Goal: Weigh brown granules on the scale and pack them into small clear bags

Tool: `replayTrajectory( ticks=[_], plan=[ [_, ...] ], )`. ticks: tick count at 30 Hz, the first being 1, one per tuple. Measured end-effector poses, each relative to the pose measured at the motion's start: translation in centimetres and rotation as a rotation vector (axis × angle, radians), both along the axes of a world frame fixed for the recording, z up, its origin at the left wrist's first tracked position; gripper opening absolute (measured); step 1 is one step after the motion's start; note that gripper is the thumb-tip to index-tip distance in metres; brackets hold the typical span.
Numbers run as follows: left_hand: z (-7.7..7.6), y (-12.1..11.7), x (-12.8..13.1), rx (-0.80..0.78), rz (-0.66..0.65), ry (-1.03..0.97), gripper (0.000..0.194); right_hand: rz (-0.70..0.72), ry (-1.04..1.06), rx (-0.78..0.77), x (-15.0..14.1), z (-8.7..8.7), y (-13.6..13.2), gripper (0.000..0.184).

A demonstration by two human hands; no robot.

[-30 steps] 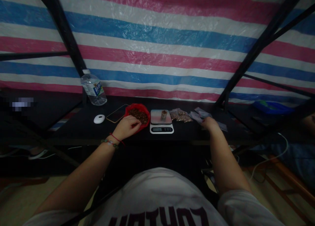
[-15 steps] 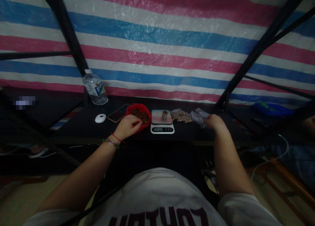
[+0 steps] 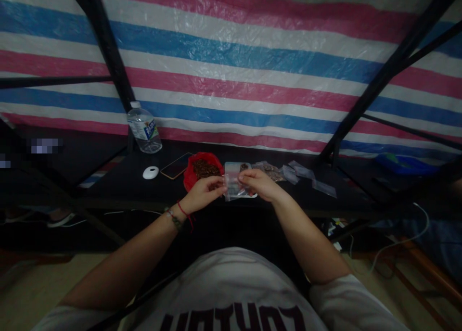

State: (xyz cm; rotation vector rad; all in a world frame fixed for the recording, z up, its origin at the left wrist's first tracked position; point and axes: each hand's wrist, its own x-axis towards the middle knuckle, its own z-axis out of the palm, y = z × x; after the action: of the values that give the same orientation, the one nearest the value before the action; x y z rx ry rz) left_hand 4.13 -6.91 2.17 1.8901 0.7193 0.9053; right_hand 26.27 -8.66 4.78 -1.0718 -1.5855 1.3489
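The left hand (image 3: 207, 191) pinches the left edge of a small clear bag (image 3: 231, 189) between thumb and fingers; the right hand (image 3: 263, 183) has its thumb and fingertips closed on the bag's right side, near the top; both hands are nearly shut, with the bag stretched between them, in front of and above the scale (image 3: 233, 167). The bag hides much of the scale's front, display included; a small cup (image 3: 244, 166) stands on the scale's plate, its lower part behind the right fingers. Just left of the scale is the red bowl (image 3: 189, 178), holding a heap of brown pieces (image 3: 205, 168); the left fingers are close to its near rim, and whether they touch it I cannot tell. Right of the scale lie filled bags (image 3: 273, 172), partly behind the right hand; further right, flat clear bags (image 3: 302, 170) are spread out, one nearer the front edge. The phone (image 3: 176, 166) lies flat beside the bowl; left of it is a white oval object (image 3: 150, 172), with the bottle (image 3: 145, 131) upright behind; all these rest on the black bench (image 3: 119, 184); a striped sheet (image 3: 231, 81) hangs at the back.
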Motion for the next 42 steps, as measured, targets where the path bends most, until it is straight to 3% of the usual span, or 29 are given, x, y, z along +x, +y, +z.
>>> replayTrajectory(
  ticks=[4, 8, 10, 13, 15, 17, 19, 21, 23, 28, 33, 36, 42],
  plan=[
    [0.2, 0.2, -0.3, -0.036, 0.042, 0.007, 0.032, -0.058, 0.042, -0.008, -1.8, 0.4, 0.1, 0.039],
    [0.3, 0.8, -0.6, -0.084, 0.138, -0.049, 0.036, -0.071, 0.109, 0.053, -1.3, 0.7, 0.1, 0.049],
    [0.1, 1.0, -0.5, -0.112, 0.158, -0.065, 0.038, -0.095, 0.063, 0.084, -0.8, 0.3, 0.5, 0.044],
    [-0.2, 1.0, -0.3, -0.136, 0.138, -0.063, 0.038, -0.286, 0.027, 0.128, -0.2, -0.9, 1.2, 0.031],
    [-0.4, 0.9, -0.2, -0.135, 0.12, -0.057, 0.036, -0.487, -0.001, 0.254, -0.2, -1.5, 1.3, 0.027],
    [-0.6, 0.8, 0.0, -0.123, 0.117, -0.042, 0.034, -0.578, -0.091, 0.41, -0.7, -1.8, 0.7, 0.024],
    [-0.8, 0.7, 0.3, -0.105, 0.127, -0.021, 0.033, -0.466, -0.222, 0.473, -1.6, -1.7, -0.4, 0.026],
    [-1.1, 0.5, 0.6, -0.093, 0.129, -0.005, 0.033, -0.283, -0.328, 0.463, -2.7, -1.6, -1.6, 0.031],
    [-1.3, 0.3, 0.9, -0.088, 0.126, -0.003, 0.034, -0.188, -0.384, 0.453, -3.7, -1.7, -2.3, 0.032],
    [-1.4, 0.0, 1.0, -0.081, 0.123, 0.01, 0.033, -0.162, -0.303, 0.344, -3.9, -2.8, -1.9, 0.015],
    [-0.8, -0.1, 0.9, -0.053, 0.053, 0.007, 0.03, -0.137, -0.297, 0.277, -2.8, -2.9, -1.1, 0.013],
    [-0.7, -0.3, 1.1, -0.029, 0.048, 0.042, 0.028, -0.158, -0.433, 0.389, -2.8, -2.5, -1.4, 0.017],
    [-1.4, -0.4, 1.6, -0.02, 0.171, 0.187, 0.018, -0.258, -0.856, 0.578, -4.1, -2.1, -2.7, 0.017]
  ],
)
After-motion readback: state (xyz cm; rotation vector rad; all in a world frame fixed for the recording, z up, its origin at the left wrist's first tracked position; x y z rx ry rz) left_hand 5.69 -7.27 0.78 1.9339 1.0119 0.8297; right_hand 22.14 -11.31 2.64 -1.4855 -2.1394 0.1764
